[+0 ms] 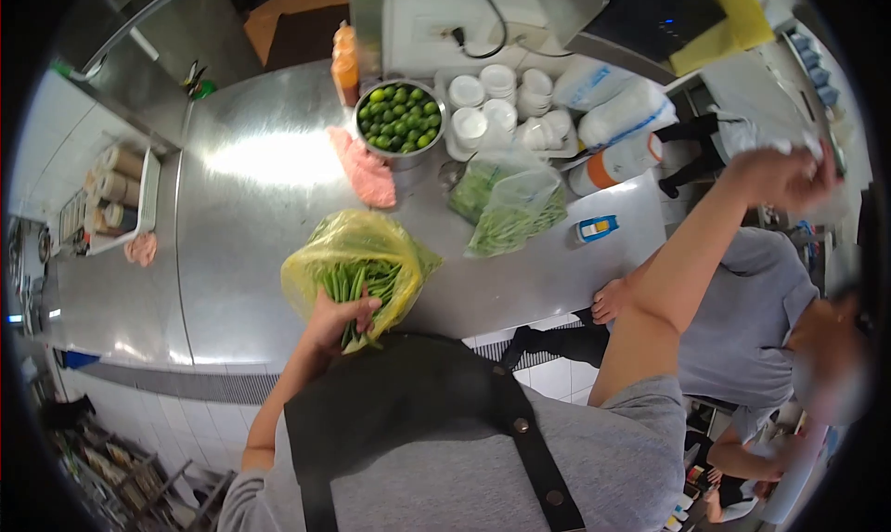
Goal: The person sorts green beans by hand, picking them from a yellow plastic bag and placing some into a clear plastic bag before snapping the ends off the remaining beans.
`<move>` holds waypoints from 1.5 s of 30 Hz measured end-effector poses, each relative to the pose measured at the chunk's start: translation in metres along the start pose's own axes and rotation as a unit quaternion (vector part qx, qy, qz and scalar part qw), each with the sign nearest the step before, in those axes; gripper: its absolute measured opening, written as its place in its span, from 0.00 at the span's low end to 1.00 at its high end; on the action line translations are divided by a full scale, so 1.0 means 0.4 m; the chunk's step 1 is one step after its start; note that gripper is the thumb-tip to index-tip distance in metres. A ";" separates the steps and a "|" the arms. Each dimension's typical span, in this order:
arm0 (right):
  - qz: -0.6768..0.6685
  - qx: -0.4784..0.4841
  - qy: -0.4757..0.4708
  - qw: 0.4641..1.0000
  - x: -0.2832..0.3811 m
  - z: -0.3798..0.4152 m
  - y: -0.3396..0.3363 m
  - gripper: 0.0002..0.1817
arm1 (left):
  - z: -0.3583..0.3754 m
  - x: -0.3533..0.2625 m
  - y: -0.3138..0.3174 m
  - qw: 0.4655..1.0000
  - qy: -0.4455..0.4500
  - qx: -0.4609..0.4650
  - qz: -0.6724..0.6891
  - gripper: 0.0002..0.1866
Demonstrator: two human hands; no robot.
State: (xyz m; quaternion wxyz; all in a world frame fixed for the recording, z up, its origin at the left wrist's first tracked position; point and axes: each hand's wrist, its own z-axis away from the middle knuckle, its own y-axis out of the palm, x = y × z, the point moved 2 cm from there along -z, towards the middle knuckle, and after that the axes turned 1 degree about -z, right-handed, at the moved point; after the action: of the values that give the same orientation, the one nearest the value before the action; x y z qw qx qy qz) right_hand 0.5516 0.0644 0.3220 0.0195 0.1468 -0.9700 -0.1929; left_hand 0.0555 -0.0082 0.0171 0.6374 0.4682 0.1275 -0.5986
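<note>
My left hand [345, 317] is closed around long green beans [357, 281] at the mouth of a yellow plastic bag [306, 263]. The bag lies on the steel counter in front of me, with more beans inside. My right arm stretches far out to the right. My right hand [784, 181] is raised there, slightly blurred, with its fingers curled at what looks like a clear plastic bag [763, 100]. To the right of the yellow bag, a clear bag of green vegetables [515, 202] rests on the counter.
On the steel counter [251, 226] stand a bowl of limes [399, 119], orange bottles [344, 63] and a tray of white cups [501, 114]. A pink cloth [362, 165] and a blue-yellow tool [596, 227] lie nearby. A co-worker [742, 318] stands close on my right, a hand [608, 300] at the counter edge.
</note>
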 end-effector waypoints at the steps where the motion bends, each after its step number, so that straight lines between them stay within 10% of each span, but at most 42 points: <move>1: -0.002 0.031 -0.052 0.998 0.109 0.018 -0.023 0.11 | 0.001 -0.015 -0.004 1.000 0.028 -0.008 -0.002 0.12; 3: 0.364 0.227 -0.124 0.895 0.338 0.212 -0.131 0.13 | 0.005 -0.066 -0.009 0.996 0.088 -0.021 0.013 0.11; 5: -0.083 0.396 -0.114 0.907 0.438 0.377 -0.220 0.18 | 0.003 -0.119 -0.045 0.988 0.144 -0.023 0.055 0.10; 6: -0.194 0.440 0.085 0.873 0.633 0.429 -0.164 0.15 | 0.004 -0.141 -0.072 0.982 0.168 -0.019 0.078 0.10; 8: -0.374 0.595 0.355 0.617 0.822 0.557 -0.118 0.11 | 0.019 -0.191 -0.102 0.976 0.187 -0.040 0.102 0.10; 12: -0.417 0.714 0.379 0.416 0.962 0.818 -0.208 0.11 | 0.051 -0.227 -0.141 0.970 0.213 -0.044 0.107 0.10; 16: -0.425 0.689 0.446 0.383 0.903 0.776 -0.198 0.13 | 0.055 -0.190 -0.135 0.983 0.172 -0.066 -0.001 0.22; 21: -0.476 0.436 0.754 0.119 0.890 0.719 -0.164 0.21 | 0.055 -0.139 -0.027 0.969 0.167 -0.084 -0.161 0.50; 25: -0.429 0.451 0.771 0.133 0.967 0.753 -0.223 0.24 | 0.022 -0.075 -0.022 0.873 0.228 -0.073 -0.425 0.71; 32: -0.347 0.277 0.882 0.157 1.025 0.754 -0.192 0.20 | 0.029 -0.092 -0.017 0.885 0.159 -0.018 -0.437 0.75; 35: -0.346 0.201 0.916 0.016 0.973 0.776 -0.195 0.21 | 0.044 -0.103 -0.022 0.843 0.300 0.053 -0.444 0.73; 37: -0.356 0.151 0.922 -0.018 0.942 0.738 -0.171 0.16 | 0.065 -0.129 -0.022 0.945 0.142 0.129 -0.267 0.65; 45: -0.327 0.008 0.944 0.052 0.815 0.784 -0.163 0.10 | -0.102 -0.176 -0.156 0.937 0.152 -0.002 -0.315 0.35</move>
State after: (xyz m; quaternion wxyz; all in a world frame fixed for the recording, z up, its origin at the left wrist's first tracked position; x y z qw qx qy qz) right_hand 0.2283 0.0273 0.0010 0.8520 0.5070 0.0140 0.1300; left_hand -0.0011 0.0773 0.0186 0.3903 0.4882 0.3650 -0.6900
